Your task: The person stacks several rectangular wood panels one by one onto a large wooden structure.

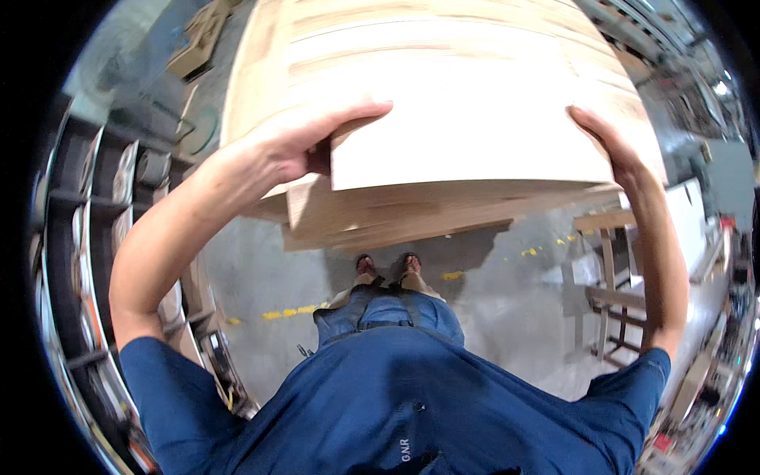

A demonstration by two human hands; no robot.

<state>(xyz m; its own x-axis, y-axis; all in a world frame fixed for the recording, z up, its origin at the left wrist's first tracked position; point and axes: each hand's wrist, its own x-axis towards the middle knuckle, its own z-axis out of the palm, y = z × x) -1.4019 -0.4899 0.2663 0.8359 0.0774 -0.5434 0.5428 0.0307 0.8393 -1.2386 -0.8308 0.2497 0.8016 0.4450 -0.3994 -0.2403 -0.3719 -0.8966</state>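
A pale wooden board lies in front of me, with its near edge toward my body. My left hand is closed on its left side, the thumb stretched over the top face and the fingers hidden beneath. At the opposite side my right hand grips the board in the same way, thumb on top. Under it, more wooden boards jut out unevenly, one of them set at an angle. Beyond my hands stretches a wide wood surface with streaked grain; whether it is one panel or several, I cannot tell.
A dark shelf rack with many compartments stands along the left. To the right is a wooden stand, with a white panel behind it. Yellow line marks run across the grey floor around my feet.
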